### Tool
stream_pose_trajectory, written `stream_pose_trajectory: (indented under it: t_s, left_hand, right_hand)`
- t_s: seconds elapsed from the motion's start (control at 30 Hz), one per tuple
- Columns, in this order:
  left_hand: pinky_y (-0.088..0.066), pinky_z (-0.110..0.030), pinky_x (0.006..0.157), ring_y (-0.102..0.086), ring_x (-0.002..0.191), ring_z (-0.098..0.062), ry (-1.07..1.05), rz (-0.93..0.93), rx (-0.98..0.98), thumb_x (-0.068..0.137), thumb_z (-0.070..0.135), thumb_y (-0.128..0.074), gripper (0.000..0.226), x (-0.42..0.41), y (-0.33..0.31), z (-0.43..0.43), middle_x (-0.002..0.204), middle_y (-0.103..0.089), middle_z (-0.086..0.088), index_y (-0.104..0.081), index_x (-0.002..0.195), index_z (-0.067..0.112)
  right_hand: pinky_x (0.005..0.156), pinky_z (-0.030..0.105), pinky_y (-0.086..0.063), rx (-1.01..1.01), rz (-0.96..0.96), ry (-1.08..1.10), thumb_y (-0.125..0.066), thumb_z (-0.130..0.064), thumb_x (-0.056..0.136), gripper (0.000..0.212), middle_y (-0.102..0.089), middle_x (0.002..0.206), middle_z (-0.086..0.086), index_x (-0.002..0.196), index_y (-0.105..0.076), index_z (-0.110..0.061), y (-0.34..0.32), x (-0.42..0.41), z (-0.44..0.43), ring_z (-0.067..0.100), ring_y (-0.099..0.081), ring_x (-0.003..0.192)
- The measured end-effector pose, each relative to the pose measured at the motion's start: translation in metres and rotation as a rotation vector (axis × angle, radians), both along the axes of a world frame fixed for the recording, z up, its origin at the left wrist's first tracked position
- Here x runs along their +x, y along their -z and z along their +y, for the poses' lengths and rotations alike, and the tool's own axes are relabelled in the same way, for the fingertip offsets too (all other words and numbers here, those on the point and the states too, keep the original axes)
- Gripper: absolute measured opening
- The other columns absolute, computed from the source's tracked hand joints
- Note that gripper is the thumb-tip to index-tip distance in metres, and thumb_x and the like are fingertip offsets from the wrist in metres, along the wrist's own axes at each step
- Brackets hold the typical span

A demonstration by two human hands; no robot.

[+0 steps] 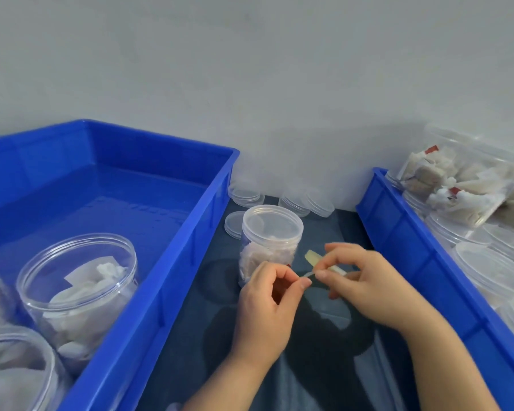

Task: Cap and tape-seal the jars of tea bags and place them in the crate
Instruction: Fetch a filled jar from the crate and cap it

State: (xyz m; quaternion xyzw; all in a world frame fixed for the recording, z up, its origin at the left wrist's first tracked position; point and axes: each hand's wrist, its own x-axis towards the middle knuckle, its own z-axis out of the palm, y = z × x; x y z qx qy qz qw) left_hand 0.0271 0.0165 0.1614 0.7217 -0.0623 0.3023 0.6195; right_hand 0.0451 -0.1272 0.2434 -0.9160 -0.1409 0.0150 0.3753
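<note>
A capped clear jar [270,232] of tea bags stands upright on the dark table between two blue crates. Just in front of it, my right hand [365,280] holds a small roll of clear tape [318,260]. My left hand [269,301] pinches the free end of the tape strip between thumb and fingers. A short piece of tape stretches between both hands. The left blue crate [166,262] holds three capped jars [80,292] of tea bags at its near left.
Loose clear lids [245,194] lie against the wall behind the jar. The right blue crate [413,256] holds lids, empty jars and an open jar of tea bags [463,179] lying on its side. A grey wall stands close behind.
</note>
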Motion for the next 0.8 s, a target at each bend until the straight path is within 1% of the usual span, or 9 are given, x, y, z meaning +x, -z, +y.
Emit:
stream_pose_trajectory:
  t_s: [0.17,0.23,0.3,0.4,0.47,0.53,0.67,0.73,0.8]
  left_hand:
    - [-0.040,-0.007,0.060,-0.056,0.062,-0.001,-0.079,-0.043,-0.056,0.076,0.027,-0.068,0.013,0.003,0.000,0.002,0.075,-0.064,0.011,-0.057,0.069,0.029]
    - [-0.039,-0.006,0.061,-0.054,0.063,0.000,-0.147,-0.070,-0.063,0.077,0.029,-0.067,0.014,0.005,0.000,0.005,0.070,-0.061,0.006,-0.055,0.071,0.030]
    - [-0.039,-0.006,0.070,-0.051,0.074,0.003,-0.227,-0.159,0.000,0.079,0.034,-0.066,0.016,0.006,-0.003,0.009,0.080,-0.055,0.008,-0.053,0.079,0.026]
    - [-0.033,-0.009,0.095,-0.042,0.109,-0.001,-0.314,-0.257,0.089,0.066,0.045,-0.074,0.055,0.013,-0.009,0.014,0.115,-0.044,-0.005,-0.055,0.108,0.014]
    - [-0.022,-0.004,0.103,-0.026,0.128,0.008,-0.217,-0.195,0.132,0.051,0.057,-0.082,0.088,0.022,-0.013,0.016,0.136,-0.031,-0.010,-0.046,0.125,0.025]
    - [-0.014,0.001,0.102,-0.010,0.133,0.016,-0.072,-0.126,0.180,0.044,0.066,-0.079,0.100,0.031,-0.015,0.017,0.147,-0.017,-0.005,-0.034,0.129,0.039]
    - [-0.021,-0.003,0.103,-0.026,0.138,-0.002,-0.077,-0.177,0.164,0.049,0.064,-0.079,0.088,0.045,-0.008,0.019,0.146,-0.031,-0.007,-0.038,0.122,0.036]
    - [-0.025,-0.003,0.099,-0.033,0.130,0.008,-0.121,-0.195,0.127,0.053,0.059,-0.074,0.075,0.049,-0.005,0.018,0.139,-0.041,-0.010,-0.042,0.115,0.031]
    - [-0.028,-0.001,0.094,-0.039,0.123,0.009,-0.134,-0.180,0.102,0.055,0.057,-0.073,0.069,0.050,-0.004,0.017,0.134,-0.048,-0.012,-0.044,0.112,0.030]
  right_hand:
    - [0.090,0.029,-0.043,-0.099,-0.030,-0.038,-0.070,-0.031,0.082,0.017,-0.047,0.122,-0.017,0.066,-0.066,-0.037,-0.019,0.012,0.008,0.007,-0.051,0.087]
    - [0.090,0.030,-0.045,-0.114,-0.043,-0.030,-0.069,-0.031,0.084,0.013,-0.051,0.117,-0.014,0.071,-0.066,-0.035,-0.019,0.015,0.007,0.008,-0.055,0.085]
    - [0.088,0.031,-0.047,-0.098,-0.042,-0.023,-0.068,-0.031,0.084,0.010,-0.054,0.116,-0.010,0.074,-0.066,-0.032,-0.016,0.018,0.003,0.010,-0.060,0.084]
    - [0.082,0.026,-0.049,-0.076,-0.057,-0.044,-0.067,-0.030,0.085,0.011,-0.056,0.112,-0.007,0.074,-0.066,-0.031,-0.015,0.020,0.000,0.007,-0.060,0.075]
    - [0.070,0.018,-0.046,-0.043,-0.080,-0.067,-0.066,-0.029,0.086,0.012,-0.056,0.098,-0.013,0.074,-0.066,-0.031,-0.015,0.021,0.001,0.000,-0.059,0.065]
    - [0.068,0.016,-0.043,-0.028,-0.101,-0.082,-0.065,-0.029,0.086,0.015,-0.052,0.090,-0.025,0.073,-0.065,-0.035,-0.013,0.023,0.005,-0.006,-0.055,0.065]
    - [0.071,0.019,-0.037,-0.013,-0.138,-0.081,-0.066,-0.031,0.087,0.018,-0.045,0.094,-0.025,0.072,-0.061,-0.040,-0.006,0.029,0.011,-0.002,-0.052,0.080]
    - [0.073,0.016,-0.037,-0.016,-0.146,-0.065,-0.066,-0.031,0.086,0.019,-0.041,0.101,-0.026,0.071,-0.061,-0.041,-0.003,0.031,0.014,0.004,-0.054,0.089]
    - [0.083,0.023,-0.041,0.013,-0.140,-0.054,-0.067,-0.030,0.086,0.020,-0.041,0.109,-0.022,0.070,-0.061,-0.041,-0.001,0.032,0.016,0.009,-0.054,0.094]
